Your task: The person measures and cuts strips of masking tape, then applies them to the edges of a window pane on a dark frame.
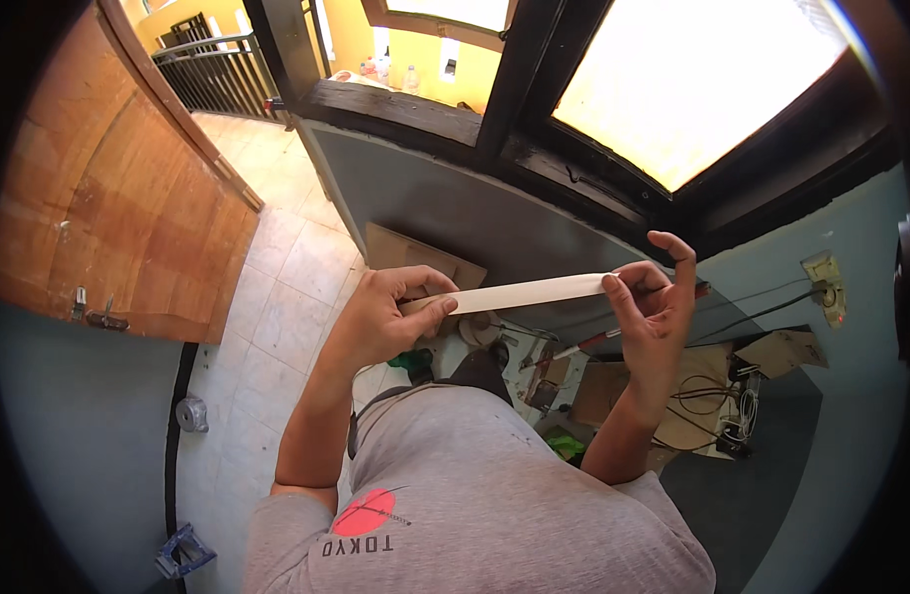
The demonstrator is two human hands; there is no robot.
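A flat, pale cream strip (534, 294) that looks like masking tape is stretched between my hands, nearly level and in front of my chest. My left hand (400, 309) pinches its left end between thumb and fingers. The right end is gripped by the thumb and fingers of my right hand (658, 302), with one finger raised away. A thin red-and-white stick (585, 346) passes behind my right hand; whether that hand touches it, I cannot tell.
A wooden door (138, 188) stands at left, with grey and blue objects on the tiled floor (277, 337) below. Ahead is a grey wall under dark window frames (494, 99). Cardboard and tangled cables (712, 396) lie at right, below a wall socket (824, 287).
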